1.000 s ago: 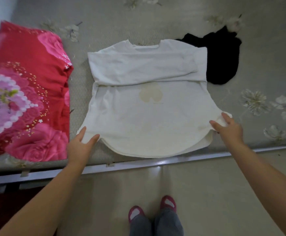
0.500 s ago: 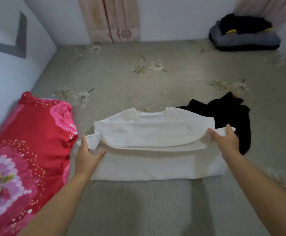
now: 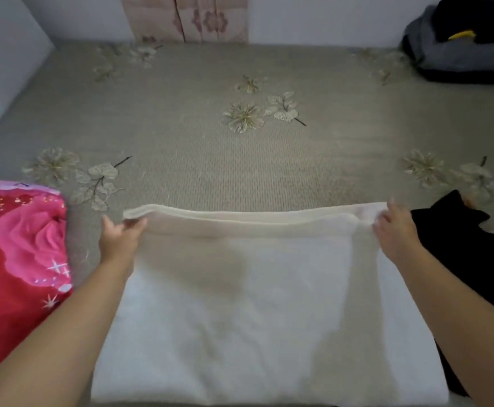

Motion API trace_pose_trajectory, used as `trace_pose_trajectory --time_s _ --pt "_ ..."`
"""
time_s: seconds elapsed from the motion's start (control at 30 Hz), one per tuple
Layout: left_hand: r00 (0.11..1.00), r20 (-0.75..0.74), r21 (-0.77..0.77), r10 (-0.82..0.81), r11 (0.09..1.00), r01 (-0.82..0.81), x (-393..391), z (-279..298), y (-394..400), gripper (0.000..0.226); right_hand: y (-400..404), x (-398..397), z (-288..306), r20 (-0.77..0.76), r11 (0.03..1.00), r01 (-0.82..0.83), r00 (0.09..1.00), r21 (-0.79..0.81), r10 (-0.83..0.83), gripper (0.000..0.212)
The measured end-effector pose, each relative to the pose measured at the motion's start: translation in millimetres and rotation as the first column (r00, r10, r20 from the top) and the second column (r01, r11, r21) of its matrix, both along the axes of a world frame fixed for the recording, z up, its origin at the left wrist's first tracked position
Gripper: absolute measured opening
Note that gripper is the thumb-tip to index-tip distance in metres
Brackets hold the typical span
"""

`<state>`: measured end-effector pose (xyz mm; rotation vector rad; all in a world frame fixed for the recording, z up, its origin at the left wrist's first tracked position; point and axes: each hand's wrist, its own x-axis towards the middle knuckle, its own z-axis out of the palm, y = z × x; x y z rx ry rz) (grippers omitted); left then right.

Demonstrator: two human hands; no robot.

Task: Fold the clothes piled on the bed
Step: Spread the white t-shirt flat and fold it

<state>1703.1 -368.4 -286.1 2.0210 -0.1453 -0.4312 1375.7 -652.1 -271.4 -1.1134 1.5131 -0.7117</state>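
A white shirt [image 3: 257, 304] lies folded in half on the bed, its hem edge now at the far side. My left hand [image 3: 119, 239] pinches the hem's far left corner. My right hand [image 3: 397, 230] pinches the far right corner. Both hands hold the doubled edge just above or on the layer below; I cannot tell whether it touches down. A black garment [image 3: 469, 248] lies crumpled to the right, partly under my right forearm.
A red and pink flowered pillow or quilt [image 3: 16, 268] sits at the left. A stack of folded dark and grey clothes [image 3: 463, 51] rests at the far right corner. The grey flowered bedcover [image 3: 239, 148] stretches beyond the shirt to the wall and curtain [image 3: 187, 17].
Both hands have carried the shirt's bottom hem away from me and over the upper half, covering the sleeves and collar. The view has moved closer over the bed.
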Motion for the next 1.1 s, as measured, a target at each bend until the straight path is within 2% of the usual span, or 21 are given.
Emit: trace_pose_trajectory --time_s 0.03,0.07,0.1,0.13,0.2,0.23,0.3,0.37,0.47,0.6,0.67,0.73,0.8,0.83,0.9,0.93,0.97,1.03,1.1 --pt "0.999 -0.042 -0.041 0.021 0.999 -0.023 7 -7 -9 0.091 0 3 -10 -0.139 0.984 -0.157 0.98 -0.085 0.144 0.045" --pt "1.0 -0.026 -0.041 -0.006 0.999 0.005 8 -16 -16 0.091 3 4 -22 -0.261 0.939 -0.325 0.922 -0.115 0.287 0.054" --pt "0.994 0.046 0.018 -0.096 0.995 0.096 3 -25 -19 0.087 10 4 -34 -0.403 0.868 -0.484 0.82 -0.11 0.406 0.057" --pt "0.966 0.128 0.137 -0.227 0.968 0.209 -6 -37 -19 0.08 20 5 -45 -0.564 0.781 -0.62 0.67 -0.07 0.482 0.056" --pt "0.838 0.244 0.365 -0.488 0.847 0.387 -25 -66 -14 0.07 33 3 -72 -0.784 0.634 -0.773 0.404 -0.017 0.472 0.058" --pt "0.771 0.236 0.479 -0.591 0.762 0.437 -33 -78 -13 0.072 36 2 -82 -0.852 0.567 -0.824 0.304 -0.011 0.426 0.065" --pt "0.682 0.223 0.657 -0.696 0.625 0.422 -42 -95 -11 0.071 35 2 -89 -0.903 0.56 -0.826 0.188 0.068 0.386 0.078" --pt "0.636 0.218 0.758 -0.74 0.539 0.368 -39 -109 -8 0.068 27 -3 -99 -0.91 0.623 -0.774 0.168 0.118 0.38 0.087" --pt "0.665 0.211 0.785 -0.717 0.53 0.322 -35 -122 -2 0.07 21 -3 -111 -0.911 0.644 -0.761 0.203 0.084 0.36 0.095" --pt "0.688 0.163 0.8 -0.708 0.503 0.328 -37 -123 -4 0.076 21 -2 -119 -0.893 0.658 -0.736 0.177 0.159 0.413 0.093" --pt "0.685 0.127 0.819 -0.717 0.466 0.336 -36 -121 -6 0.079 20 0 -117 -0.893 0.66 -0.715 0.113 0.232 0.436 0.082" --pt "0.686 0.076 0.845 -0.724 0.412 0.341 -36 -118 -7 0.074 18 5 -109 -0.895 0.664 -0.684 0.038 0.301 0.444 0.063" --pt "0.685 0.023 0.87 -0.728 0.352 0.345 -37 -111 -10 0.059 28 6 -106 -0.92 0.684 -0.689 0.064 0.24 0.387 0.057" --pt "0.7 0.012 0.866 -0.714 0.358 0.35 -40 -107 -7 0.058 39 4 -103 -0.934 0.697 -0.7 0.127 0.154 0.334 0.056" --pt "0.717 0.076 0.834 -0.693 0.438 0.335 -50 -99 9 0.058 67 -11 -97 -0.924 0.747 -0.663 0.252 0.05 0.286 0.057" --pt "0.709 0.109 0.81 -0.696 0.476 0.343 -56 -97 22 0.06 83 -22 -94 -0.917 0.774 -0.626 0.251 0.092 0.311 0.055" --pt "0.697 0.121 0.799 -0.707 0.486 0.355 -62 -94 39 0.062 99 -37 -93 -0.914 0.785 -0.599 0.211 0.16 0.348 0.055" --pt "0.69 0.091 0.818 -0.718 0.45 0.36 -75 -93 75 0.061 124 -69 -88 -0.913 0.773 -0.597 0.158 0.216 0.377 0.062" --pt "0.754 0.093 0.822 -0.65 0.478 0.31 -89 -89 102 0.061 138 -94 -81 -0.908 0.779 -0.585 0.163 0.227 0.387 0.08"
